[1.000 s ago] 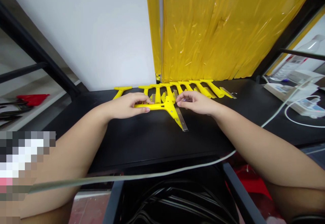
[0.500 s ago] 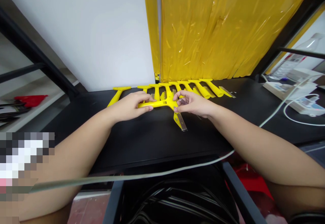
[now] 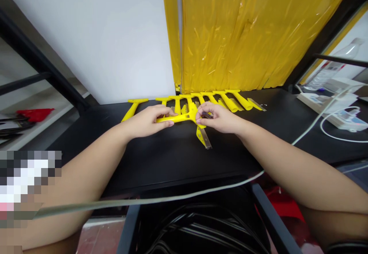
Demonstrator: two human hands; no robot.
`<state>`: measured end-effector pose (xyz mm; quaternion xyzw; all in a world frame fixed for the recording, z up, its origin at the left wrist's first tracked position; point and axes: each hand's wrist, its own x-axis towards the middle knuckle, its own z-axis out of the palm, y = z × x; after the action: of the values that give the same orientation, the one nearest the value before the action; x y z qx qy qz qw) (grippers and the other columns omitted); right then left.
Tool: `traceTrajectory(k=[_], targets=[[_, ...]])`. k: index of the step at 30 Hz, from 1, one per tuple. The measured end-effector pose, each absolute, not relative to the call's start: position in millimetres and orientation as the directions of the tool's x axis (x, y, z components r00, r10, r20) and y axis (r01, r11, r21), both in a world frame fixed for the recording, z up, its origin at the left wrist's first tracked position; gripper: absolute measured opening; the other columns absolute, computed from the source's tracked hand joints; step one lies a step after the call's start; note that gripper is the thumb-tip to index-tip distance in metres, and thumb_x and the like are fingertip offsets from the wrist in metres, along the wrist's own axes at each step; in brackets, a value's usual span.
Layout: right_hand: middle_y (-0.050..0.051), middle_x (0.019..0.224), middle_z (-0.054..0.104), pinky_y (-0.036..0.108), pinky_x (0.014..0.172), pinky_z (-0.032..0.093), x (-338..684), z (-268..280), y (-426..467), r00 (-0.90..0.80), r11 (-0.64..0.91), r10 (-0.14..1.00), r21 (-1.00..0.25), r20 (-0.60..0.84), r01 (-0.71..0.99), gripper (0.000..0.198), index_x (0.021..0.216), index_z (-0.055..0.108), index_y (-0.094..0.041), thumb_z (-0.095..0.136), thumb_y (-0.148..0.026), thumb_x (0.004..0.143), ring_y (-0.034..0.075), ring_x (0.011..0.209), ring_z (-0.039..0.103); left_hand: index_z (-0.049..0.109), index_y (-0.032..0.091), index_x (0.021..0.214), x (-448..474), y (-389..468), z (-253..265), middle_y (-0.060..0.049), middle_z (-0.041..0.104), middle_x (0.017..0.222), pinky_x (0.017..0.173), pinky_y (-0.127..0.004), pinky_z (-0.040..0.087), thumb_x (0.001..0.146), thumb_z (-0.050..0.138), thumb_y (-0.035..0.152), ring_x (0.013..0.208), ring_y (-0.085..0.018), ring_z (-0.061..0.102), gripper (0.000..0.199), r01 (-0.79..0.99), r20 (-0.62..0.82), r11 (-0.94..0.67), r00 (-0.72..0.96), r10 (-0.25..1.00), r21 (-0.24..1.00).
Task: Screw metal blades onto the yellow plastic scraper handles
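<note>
Left hand (image 3: 148,121) and right hand (image 3: 220,119) meet on a yellow scraper (image 3: 175,118)

And here is the stage: a black table (image 3: 163,162) runs across the middle, smooth and dark; a white panel (image 3: 115,35) rises behind it on the left, and crinkled yellow sheeting (image 3: 244,35) catches the light on the right; a black post (image 3: 322,35) slants up beyond that; along the back lies a row of yellow tools (image 3: 228,99), crowded together, with one sitting apart at the left end; a pale cable (image 3: 184,197) sags across the front, above a black striped shape (image 3: 201,231).

Over to the containers: a clear bottle (image 3: 330,70) is on the right behind a black bar, its contents too hard to make out; on the left, a pale shelf (image 3: 61,112) bears a red item (image 3: 36,114).

Now centre stage: the scraper lies crosswise in front of the row; the left hand wraps its handle, thumb in front; the right hand pinches its head, a small dark thing (image 3: 207,115) tucked among the fingers; just below sits a metal-edged yellow piece (image 3: 203,137).
</note>
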<state>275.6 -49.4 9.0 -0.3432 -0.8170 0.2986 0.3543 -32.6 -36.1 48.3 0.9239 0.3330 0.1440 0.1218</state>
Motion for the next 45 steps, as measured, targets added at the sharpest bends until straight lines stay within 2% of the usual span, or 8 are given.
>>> traceTrajectory(k=[7,11,20,26,32,35,39,45], targets=[[0.011,0.13,0.058,0.048,0.116,0.042,275,11,-52,-0.42,0.618,0.774,-0.708,0.473,0.341,0.01,0.092,0.077,-0.022,0.077,-0.032,0.091,0.029,0.131,0.056,0.074,0.02,0.117,-36,-38,58,-0.009,0.076,0.118,0.095,-0.036,0.053,0.099,0.063,0.054,0.104,-0.024,0.069,0.04,0.588,0.181,-0.724,0.717,0.673,0.362],[0.01,0.114,0.061,0.047,0.11,0.045,274,15,-55,-0.475,0.67,0.728,-0.662,0.495,0.338,0.009,0.091,0.074,-0.022,0.073,-0.03,0.094,0.027,0.115,0.061,0.075,0.02,0.117,-37,-38,59,-0.009,0.076,0.119,0.098,-0.037,0.053,0.099,0.063,0.054,0.106,-0.024,0.069,0.04,0.583,0.181,-0.725,0.72,0.67,0.367],[0.005,0.093,0.072,0.033,0.078,0.051,275,20,-59,-0.653,0.754,0.628,-0.538,0.423,0.376,0.008,0.092,0.069,-0.021,0.068,-0.027,0.097,0.019,0.082,0.064,0.076,0.02,0.121,-37,-37,56,-0.01,0.076,0.119,0.097,-0.038,0.053,0.099,0.064,0.053,0.105,-0.024,0.07,0.041,0.56,0.149,-0.748,0.756,0.637,0.358],[0.004,0.094,0.074,0.031,0.077,0.053,276,16,-59,-0.653,0.748,0.632,-0.549,0.417,0.372,0.007,0.099,0.071,-0.022,0.069,-0.023,0.093,0.018,0.083,0.068,0.076,0.021,0.121,-37,-37,56,-0.009,0.077,0.118,0.095,-0.037,0.054,0.099,0.064,0.054,0.104,-0.024,0.07,0.042,0.569,0.144,-0.743,0.752,0.643,0.352],[0.003,0.085,0.071,0.031,0.074,0.051,270,21,-66,-0.636,0.782,0.612,-0.481,0.469,0.398,0.003,0.086,0.066,-0.022,0.067,-0.019,0.086,0.017,0.075,0.064,0.077,0.023,0.124,-37,-37,54,-0.009,0.076,0.116,0.094,-0.037,0.054,0.099,0.064,0.054,0.103,-0.024,0.07,0.042,0.56,0.131,-0.762,0.771,0.623,0.325],[0.002,0.082,0.069,0.031,0.072,0.05,271,23,-67,-0.577,0.749,0.648,-0.552,0.497,0.365,0.006,0.082,0.063,-0.022,0.069,-0.021,0.083,0.017,0.074,0.063,0.077,0.023,0.125,-40,-37,57,-0.01,0.076,0.117,0.096,-0.038,0.053,0.098,0.063,0.055,0.104,-0.025,0.069,0.043,0.585,0.135,-0.751,0.754,0.642,0.306],[0.002,0.083,0.068,0.031,0.071,0.049,279,22,-64,-0.577,0.594,0.745,-0.727,0.336,0.344,0.009,0.083,0.063,-0.021,0.072,-0.023,0.08,0.016,0.074,0.061,0.076,0.019,0.122,-49,-31,62,-0.01,0.075,0.113,0.09,-0.037,0.052,0.098,0.059,0.056,0.097,-0.025,0.068,0.047,0.67,0.196,-0.699,0.672,0.714,0.249],[-0.001,0.075,0.062,0.029,0.065,0.043,278,17,-59,-0.622,0.478,0.776,-0.738,0.1,0.477,0.01,0.084,0.067,-0.02,0.074,-0.021,0.077,0.014,0.067,0.052,0.074,0.018,0.127,-59,-21,59,-0.012,0.074,0.11,0.084,-0.037,0.05,0.096,0.057,0.055,0.093,-0.027,0.067,0.051,0.761,0.277,-0.621,0.565,0.777,0.188]])
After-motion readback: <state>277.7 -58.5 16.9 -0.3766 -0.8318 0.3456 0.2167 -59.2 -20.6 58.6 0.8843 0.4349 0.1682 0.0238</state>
